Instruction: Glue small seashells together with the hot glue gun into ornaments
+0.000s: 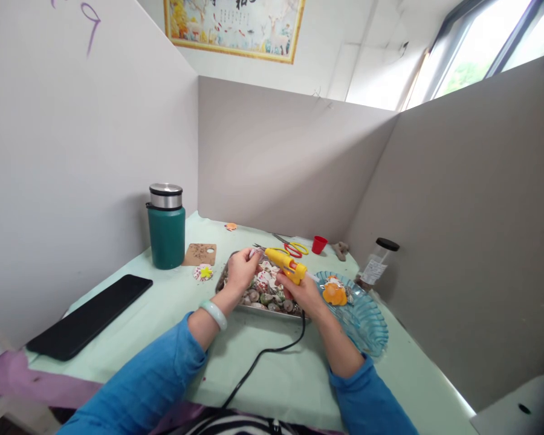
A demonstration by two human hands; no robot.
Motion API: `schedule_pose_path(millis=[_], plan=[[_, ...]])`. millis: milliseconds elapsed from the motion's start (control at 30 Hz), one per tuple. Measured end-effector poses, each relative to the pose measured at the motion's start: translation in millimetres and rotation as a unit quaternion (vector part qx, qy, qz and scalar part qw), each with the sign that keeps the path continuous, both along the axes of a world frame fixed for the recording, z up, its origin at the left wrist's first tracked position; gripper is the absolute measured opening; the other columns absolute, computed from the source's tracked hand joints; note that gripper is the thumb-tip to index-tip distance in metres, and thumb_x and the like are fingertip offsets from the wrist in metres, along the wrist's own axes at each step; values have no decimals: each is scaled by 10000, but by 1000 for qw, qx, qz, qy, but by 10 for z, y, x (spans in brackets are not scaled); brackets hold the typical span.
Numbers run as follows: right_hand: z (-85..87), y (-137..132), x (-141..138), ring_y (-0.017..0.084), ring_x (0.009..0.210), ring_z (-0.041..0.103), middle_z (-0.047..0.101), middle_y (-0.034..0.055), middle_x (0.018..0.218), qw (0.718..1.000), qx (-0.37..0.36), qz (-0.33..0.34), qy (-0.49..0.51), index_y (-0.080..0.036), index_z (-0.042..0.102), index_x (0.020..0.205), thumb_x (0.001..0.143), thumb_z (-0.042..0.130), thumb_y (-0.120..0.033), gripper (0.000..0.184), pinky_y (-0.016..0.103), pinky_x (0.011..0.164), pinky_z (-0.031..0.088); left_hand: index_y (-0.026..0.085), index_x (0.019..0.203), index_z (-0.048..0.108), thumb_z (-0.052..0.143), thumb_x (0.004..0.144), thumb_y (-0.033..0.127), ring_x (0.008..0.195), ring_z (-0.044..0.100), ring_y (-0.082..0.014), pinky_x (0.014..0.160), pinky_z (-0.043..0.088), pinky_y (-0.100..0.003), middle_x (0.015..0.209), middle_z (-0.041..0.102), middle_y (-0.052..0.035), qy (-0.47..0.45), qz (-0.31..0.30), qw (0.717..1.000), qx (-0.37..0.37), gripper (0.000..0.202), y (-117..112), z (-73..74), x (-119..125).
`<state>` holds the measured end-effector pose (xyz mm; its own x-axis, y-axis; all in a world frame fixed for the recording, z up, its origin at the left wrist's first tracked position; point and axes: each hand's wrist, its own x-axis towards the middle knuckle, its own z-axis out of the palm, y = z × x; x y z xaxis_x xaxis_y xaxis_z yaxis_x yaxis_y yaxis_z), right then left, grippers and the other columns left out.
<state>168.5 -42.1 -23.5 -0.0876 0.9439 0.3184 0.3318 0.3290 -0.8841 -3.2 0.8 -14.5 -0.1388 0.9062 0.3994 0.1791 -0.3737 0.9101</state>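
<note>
My right hand (301, 291) is wrapped round a yellow hot glue gun (283, 261), whose nozzle points left toward my other hand. A black cord (263, 352) runs from it down across the table. Pinched in the fingers of my left hand (243, 269) is a small pale piece, perhaps a shell, mostly hidden by the fingertips. The nozzle is close to that piece; whether they touch I cannot tell. Both hands are over a metal tray (258, 310) heaped with shells (272, 297), several brown and striped, others white with reddish spots.
To the right lies a blue scalloped plate (367, 320) with an orange shell (334, 294). Behind the tray are scissors (294, 249) and a red cup (319, 244). A green flask (167, 232), brown card (199, 254) and black slab (90, 315) occupy the left. Grey partitions (290, 151) enclose the table.
</note>
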Motion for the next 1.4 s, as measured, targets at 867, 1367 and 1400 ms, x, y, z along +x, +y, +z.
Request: schedule_pose_path(millis=[867, 1367, 1400], plan=[[126, -93, -52, 96, 400, 402, 475, -36, 436, 1000, -11, -6, -8, -172, 617, 704, 746, 623, -485, 316, 235, 421, 343, 179, 695, 639, 565, 780, 476, 506, 597, -166, 493, 380, -228, 509, 636, -18, -9, -37, 999, -13, 318, 48, -14, -13], [171, -123, -77, 105, 402, 421, 474, -32, 426, 998, -14, -57, -21, -173, 625, 706, 731, 613, -494, 322, 236, 422, 370, 179, 694, 590, 583, 769, 504, 500, 589, -150, 508, 412, -218, 522, 642, -10, -28, -71, 997, -17, 334, 99, -82, -14], [173, -126, -80, 102, 400, 417, 469, -35, 423, 998, -13, -58, -14, -169, 624, 708, 729, 612, -499, 331, 233, 419, 366, 178, 689, 587, 585, 767, 508, 499, 590, -149, 507, 411, -218, 522, 643, -8, -24, -68, 997, -16, 339, 104, -88, -12]])
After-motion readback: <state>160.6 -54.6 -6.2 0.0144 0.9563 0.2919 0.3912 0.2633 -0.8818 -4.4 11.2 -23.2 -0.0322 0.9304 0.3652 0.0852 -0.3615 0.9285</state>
